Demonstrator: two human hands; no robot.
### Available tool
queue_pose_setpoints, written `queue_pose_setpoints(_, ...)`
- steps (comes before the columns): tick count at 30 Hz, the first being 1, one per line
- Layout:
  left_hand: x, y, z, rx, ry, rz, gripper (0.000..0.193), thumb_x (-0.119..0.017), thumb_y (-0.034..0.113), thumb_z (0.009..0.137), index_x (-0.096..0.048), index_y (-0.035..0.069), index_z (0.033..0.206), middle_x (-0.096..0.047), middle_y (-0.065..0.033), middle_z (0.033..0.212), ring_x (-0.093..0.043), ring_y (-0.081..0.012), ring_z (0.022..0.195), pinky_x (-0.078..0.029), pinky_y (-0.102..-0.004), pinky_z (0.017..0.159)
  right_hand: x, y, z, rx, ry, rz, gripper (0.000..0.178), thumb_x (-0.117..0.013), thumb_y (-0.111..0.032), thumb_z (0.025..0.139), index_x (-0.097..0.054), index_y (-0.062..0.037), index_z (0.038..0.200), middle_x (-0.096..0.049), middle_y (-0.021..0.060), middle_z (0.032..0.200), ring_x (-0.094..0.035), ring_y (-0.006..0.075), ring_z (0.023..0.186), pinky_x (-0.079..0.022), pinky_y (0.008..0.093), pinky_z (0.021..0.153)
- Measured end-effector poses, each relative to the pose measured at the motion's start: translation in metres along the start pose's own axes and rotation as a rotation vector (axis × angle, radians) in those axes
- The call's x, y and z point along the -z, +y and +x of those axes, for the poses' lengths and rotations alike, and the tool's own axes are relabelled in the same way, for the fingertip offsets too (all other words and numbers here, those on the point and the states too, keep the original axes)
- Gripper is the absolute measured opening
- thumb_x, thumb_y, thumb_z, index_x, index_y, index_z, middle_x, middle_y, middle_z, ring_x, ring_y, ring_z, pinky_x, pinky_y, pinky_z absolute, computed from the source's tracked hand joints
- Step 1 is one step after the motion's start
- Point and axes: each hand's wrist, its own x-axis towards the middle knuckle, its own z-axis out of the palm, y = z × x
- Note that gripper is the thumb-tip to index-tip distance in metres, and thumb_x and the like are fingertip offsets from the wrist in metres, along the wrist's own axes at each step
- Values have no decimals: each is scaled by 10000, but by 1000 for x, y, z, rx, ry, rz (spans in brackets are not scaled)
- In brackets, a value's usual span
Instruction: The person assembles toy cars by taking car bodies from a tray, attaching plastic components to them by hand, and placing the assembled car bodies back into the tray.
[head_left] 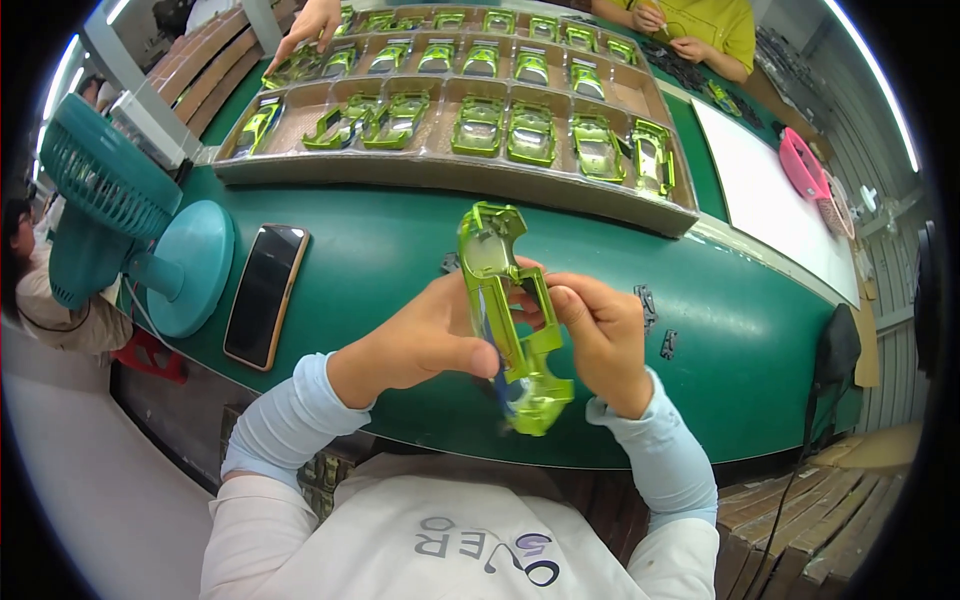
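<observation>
A shiny green toy car body (505,325) is held up before me above the green table, its long side turned toward me. My left hand (430,335) grips it from the left, with the thumb across its lower side. At its right edge my right hand (600,325) pinches a small dark part (540,290) against the body; the fingertips partly hide that part. Small black plastic parts (645,308) lie on the table right of my right hand, with another black piece (669,345) close by.
A compartmented cardboard tray (450,178) of green car bodies spans the far side. A phone (266,297) and a teal fan (180,265) stand left. At right are a white board (760,200) and a pink basket (802,165). Another person's hand (312,25) reaches into the tray; a co-worker in yellow (725,35) sits opposite.
</observation>
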Motion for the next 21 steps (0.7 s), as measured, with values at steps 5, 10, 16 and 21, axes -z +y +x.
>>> queue_pose_setpoints(5, 1, 9, -3, 29, 67, -60, 934, -734, 452, 622, -265, -1, 1291, -371, -197, 1280, -357, -293, 1209, -254, -401, 1026, 68, 11, 31, -170, 77, -544, 181, -632, -127, 732, -614, 13, 845, -618, 144, 711, -607, 216, 632, -463, 276, 582)
queue_pose_setpoints(10, 7, 7, -3, -8, 133, -178, 714, -517, 446, 806, -271, -27, 1281, -393, -225, 1244, -383, -310, 1182, -288, -409, 1008, 107, 18, 29, -493, -173, -833, 304, -711, -144, 607, -591, 1, 847, -601, 132, 704, -589, 263, 665, -459, 341, 605)
queue_pose_setpoints(16, 14, 5, 0, -69, 219, -171, 466, -580, 293, 803, -414, 44, 1160, -417, -221, 1209, -427, -305, 1130, -367, -418, 946, 98, 13, 24, -383, -217, -862, 327, -722, -101, 567, -554, 14, 824, -572, 125, 652, -577, 282, 654, -450, 363, 589)
queue_pose_setpoints(21, 12, 5, 0, -53, 211, -210, 398, -608, 242, 786, -431, 73, 1100, -412, -221, 1221, -443, -306, 1112, -359, -417, 953, 92, 17, 26, -497, -351, -796, 242, -680, -34, 590, -552, 29, 786, -562, 134, 629, -579, 274, 645, -454, 347, 578)
